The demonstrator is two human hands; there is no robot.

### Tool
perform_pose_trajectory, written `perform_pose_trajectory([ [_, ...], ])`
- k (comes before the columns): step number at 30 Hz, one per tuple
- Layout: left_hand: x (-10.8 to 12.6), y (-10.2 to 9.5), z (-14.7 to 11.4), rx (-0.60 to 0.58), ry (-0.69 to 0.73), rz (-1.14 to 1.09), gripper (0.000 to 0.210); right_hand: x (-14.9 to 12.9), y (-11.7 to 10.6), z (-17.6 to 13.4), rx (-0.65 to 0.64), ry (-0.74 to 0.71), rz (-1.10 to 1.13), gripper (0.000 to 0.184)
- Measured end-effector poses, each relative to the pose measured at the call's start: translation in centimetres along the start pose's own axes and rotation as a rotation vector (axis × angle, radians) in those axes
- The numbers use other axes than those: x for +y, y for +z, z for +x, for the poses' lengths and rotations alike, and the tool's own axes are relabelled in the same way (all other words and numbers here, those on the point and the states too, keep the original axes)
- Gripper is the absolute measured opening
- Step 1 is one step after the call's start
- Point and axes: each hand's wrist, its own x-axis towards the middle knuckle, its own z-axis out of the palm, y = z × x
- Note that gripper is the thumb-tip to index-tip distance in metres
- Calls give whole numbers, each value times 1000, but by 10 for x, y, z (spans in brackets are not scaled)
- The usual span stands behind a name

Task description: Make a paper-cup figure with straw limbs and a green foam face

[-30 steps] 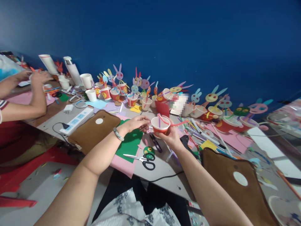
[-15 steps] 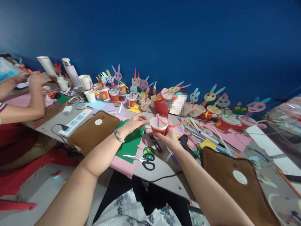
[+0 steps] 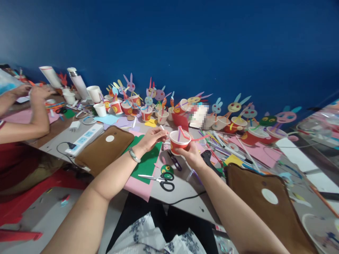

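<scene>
Between the two hands, above the table edge point(image 3: 185, 201): red paper cup point(image 3: 180, 142), upright, wrapped from below and behind by the right hand point(image 3: 191, 155), fingers curled against the wall. Just left of the rim: left hand point(image 3: 151, 138), thumb and forefinger pressed together on a small pale strip point(image 3: 162, 127); remaining fingers loosely bent.

Risks, as judged:
- Cup wall thin; excess squeeze from the curled fingers likely to dent it and tip the contents.
- Pinched strip small; slack pinch likely to drop it onto the green paper point(image 3: 147, 158) below the fingers.
- Scissors point(image 3: 161, 180) open-bladed, lying nearer the body than the fingers; a lowered wrist could snag them.

Containers:
- Held cup: purple straw point(image 3: 179, 134) and pink straw point(image 3: 197, 138) leaning out toward the right.
- Beyond the fingertips, along the blue wall: row of cups point(image 3: 148, 113) carrying paper rabbit heads on sticks.
- Far left of the fingers: plain white cups point(image 3: 95, 93), contents not discernible.
</scene>
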Motion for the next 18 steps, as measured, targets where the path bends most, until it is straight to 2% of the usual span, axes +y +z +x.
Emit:
perform_pose_trajectory([
  [6,1,3,-3,3,21,-86,43,-3,1,0,46,-40,-6,73],
  [10,0,4,-4,1,-4,-118,47,-5,4,-1,7,-79,9,73],
  [18,-6,8,-7,-95,-7,-52,44,-4,8,-4,-18,-111,-30,73],
])
